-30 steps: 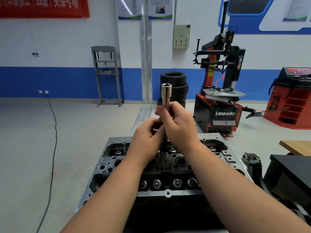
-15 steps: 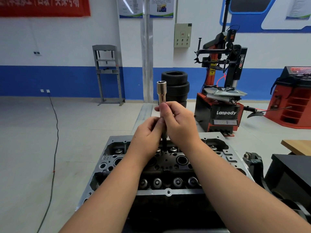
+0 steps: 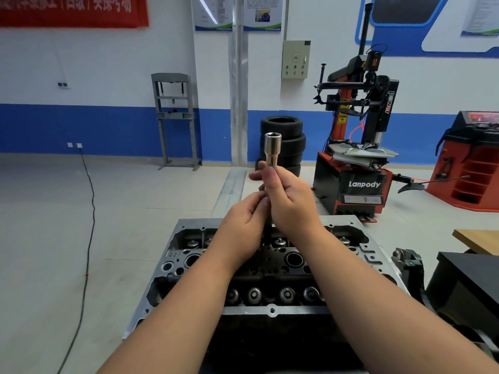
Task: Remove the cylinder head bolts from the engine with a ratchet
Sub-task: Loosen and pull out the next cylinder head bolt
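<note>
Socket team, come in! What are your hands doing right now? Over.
Right hand grips socket, held upright. Left hand pinches dark shaft below it. Both above engine. Nothing in the way.

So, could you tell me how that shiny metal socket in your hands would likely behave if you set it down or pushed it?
The socket looks like polished round steel, so lying on its side it would probably roll. Its smooth finish may be slippery; the right hand grips it just below. It looks solid, likely stiff and heavy for its size, and tall and narrow, so it might tip if stood on end.
</note>
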Tool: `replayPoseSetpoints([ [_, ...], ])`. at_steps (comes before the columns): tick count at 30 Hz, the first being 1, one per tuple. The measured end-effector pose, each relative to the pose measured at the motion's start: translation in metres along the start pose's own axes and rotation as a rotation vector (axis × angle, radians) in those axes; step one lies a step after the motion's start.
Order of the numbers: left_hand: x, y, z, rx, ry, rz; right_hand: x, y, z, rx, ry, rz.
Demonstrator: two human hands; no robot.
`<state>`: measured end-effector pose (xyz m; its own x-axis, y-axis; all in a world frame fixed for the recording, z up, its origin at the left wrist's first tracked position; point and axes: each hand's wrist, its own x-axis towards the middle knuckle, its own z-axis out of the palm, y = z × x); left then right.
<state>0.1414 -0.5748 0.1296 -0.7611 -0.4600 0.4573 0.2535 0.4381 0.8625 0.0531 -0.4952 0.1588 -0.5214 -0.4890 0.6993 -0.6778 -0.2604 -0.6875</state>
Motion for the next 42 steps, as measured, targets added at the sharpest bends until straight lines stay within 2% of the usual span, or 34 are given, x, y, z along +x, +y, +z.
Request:
replayPoseSetpoints([
  [3,0.0012,-0.0004,-0.0019,0.042,0.030,0.022,0.0004,0.0007,-0.0010,-0.012,-0.016,-0.040],
  [8,0.0015,-0.0029,-0.0018,0.003,0.110,0.032,-0.0028,0.0017,0.0011,-0.068,0.093,-0.156],
  [14,-0.0005,-0.0005,-0.0003,0.010,0.038,0.016,-0.0018,0.0018,0.0009,-0.062,0.041,-0.120],
  [21,0.0025,-0.0035,-0.0021,-0.035,0.116,0.006,-0.0030,-0.0001,0.0020,-0.063,0.093,-0.173],
  [26,-0.0009,-0.0021,0.0011,-0.021,0.038,0.027,-0.0018,0.0030,0.0023,-0.082,0.074,-0.138],
  [29,-0.0006,-0.0015,-0.0012,0.030,0.064,0.060,-0.0029,0.0015,0.0024,-0.041,0.055,-0.134],
  [35,0.0003,-0.0018,-0.0007,-0.055,0.125,0.028,-0.0025,0.0027,0.0017,-0.062,0.109,-0.154],
  [39,0.0002,-0.0014,-0.0001,-0.033,0.061,0.017,-0.0012,0.0041,0.0015,-0.062,0.065,-0.125],
  [42,0.0017,-0.0007,-0.0024,-0.006,0.070,0.028,-0.0017,0.0029,0.0016,-0.044,0.059,-0.141],
])
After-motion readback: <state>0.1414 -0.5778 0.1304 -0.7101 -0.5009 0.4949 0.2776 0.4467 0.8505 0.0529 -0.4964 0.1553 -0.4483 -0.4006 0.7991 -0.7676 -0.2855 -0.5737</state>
